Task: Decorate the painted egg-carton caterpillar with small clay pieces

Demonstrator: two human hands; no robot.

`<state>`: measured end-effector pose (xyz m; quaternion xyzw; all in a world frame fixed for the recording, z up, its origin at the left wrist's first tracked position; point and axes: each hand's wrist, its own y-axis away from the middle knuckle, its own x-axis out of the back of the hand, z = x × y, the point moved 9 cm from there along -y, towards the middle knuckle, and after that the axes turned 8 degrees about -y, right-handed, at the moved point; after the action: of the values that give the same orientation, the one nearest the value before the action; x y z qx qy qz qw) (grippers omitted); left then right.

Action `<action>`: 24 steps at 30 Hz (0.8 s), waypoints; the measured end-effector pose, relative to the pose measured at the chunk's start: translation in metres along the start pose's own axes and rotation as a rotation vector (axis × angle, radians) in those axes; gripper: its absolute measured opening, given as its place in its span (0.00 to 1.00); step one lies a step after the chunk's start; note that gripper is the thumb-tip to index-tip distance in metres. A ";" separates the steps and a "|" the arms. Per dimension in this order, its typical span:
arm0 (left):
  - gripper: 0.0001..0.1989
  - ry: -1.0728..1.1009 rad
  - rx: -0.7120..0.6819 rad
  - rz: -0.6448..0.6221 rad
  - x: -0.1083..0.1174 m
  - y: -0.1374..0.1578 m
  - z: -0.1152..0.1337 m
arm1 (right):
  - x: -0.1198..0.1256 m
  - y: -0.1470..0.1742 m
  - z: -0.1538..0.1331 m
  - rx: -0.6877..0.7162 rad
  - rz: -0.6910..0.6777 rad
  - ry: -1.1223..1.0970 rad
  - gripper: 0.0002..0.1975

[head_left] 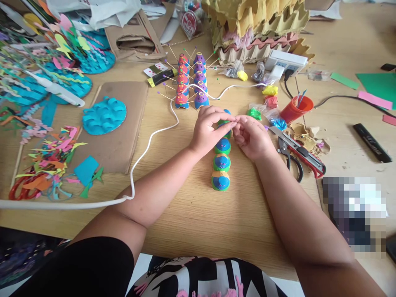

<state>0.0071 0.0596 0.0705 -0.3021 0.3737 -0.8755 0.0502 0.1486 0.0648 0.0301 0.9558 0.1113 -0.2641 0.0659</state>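
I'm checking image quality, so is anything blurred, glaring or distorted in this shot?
Head view: soft even light, no harsh glare on the table; both hands, left and right, look sharp; a pixelated patch hides something at lower right; edges bow from the wide lens.

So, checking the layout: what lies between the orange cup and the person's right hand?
In the head view, red-handled scissors and a blue clay lump lie between the orange cup and right hand.

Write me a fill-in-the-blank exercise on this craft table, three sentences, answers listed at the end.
1. The left hand and right hand meet, fingertips together, above a row of painted ____ domes.
2. The utility knife beside the right hand has a ____ handle.
3. The cup holding sticks is ____.

Missing words: blue; red; orange.
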 end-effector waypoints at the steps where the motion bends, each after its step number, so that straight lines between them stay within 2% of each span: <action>1: 0.08 -0.007 -0.003 0.001 0.000 0.000 0.000 | -0.003 0.001 0.000 0.001 -0.027 0.010 0.25; 8: 0.04 -0.044 0.018 -0.047 -0.005 0.001 -0.003 | -0.001 0.000 0.000 0.032 -0.007 0.033 0.28; 12: 0.06 -0.030 0.031 -0.062 -0.005 0.001 0.000 | 0.003 -0.001 -0.001 0.041 0.022 0.024 0.28; 17: 0.05 0.009 0.061 -0.024 -0.001 0.001 -0.002 | 0.007 -0.001 -0.004 0.053 0.052 0.020 0.29; 24: 0.06 0.038 0.136 0.035 0.002 0.003 -0.014 | 0.008 -0.002 -0.008 0.085 0.123 0.136 0.32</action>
<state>-0.0023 0.0656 0.0622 -0.2745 0.3193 -0.9036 0.0788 0.1583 0.0697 0.0328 0.9784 0.0452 -0.1988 0.0336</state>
